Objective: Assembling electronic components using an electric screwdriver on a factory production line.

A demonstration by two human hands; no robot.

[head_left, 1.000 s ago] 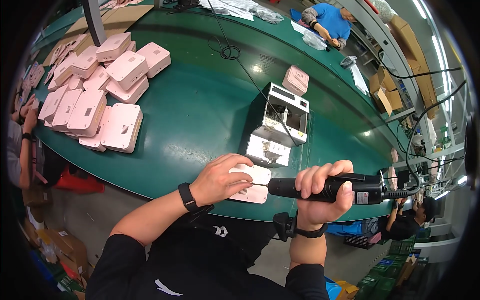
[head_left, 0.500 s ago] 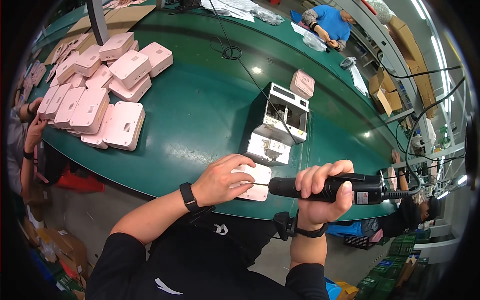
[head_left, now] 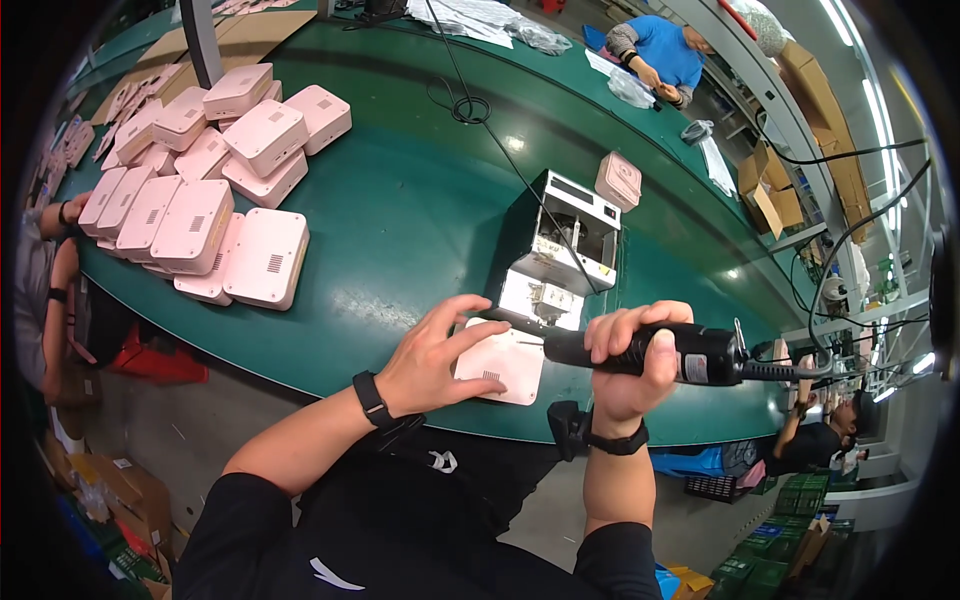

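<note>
The right hand (head_left: 635,365) is gripping a black screwdriver (head_left: 712,355) with its tip over the pink box (head_left: 508,365) lying on the counter (head_left: 390,240), and the left hand (head_left: 422,362) is sitting open at the box's left side.

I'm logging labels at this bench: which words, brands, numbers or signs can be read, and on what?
No text here is clear enough to quote.
Black power tool in the right hand: pale label, too small to read.
White-and-black machine: small marks, too small to read.
Cardboard box, lower left: small white label, too small to read.
Black shirt: white graphic mark, no readable words.
</note>
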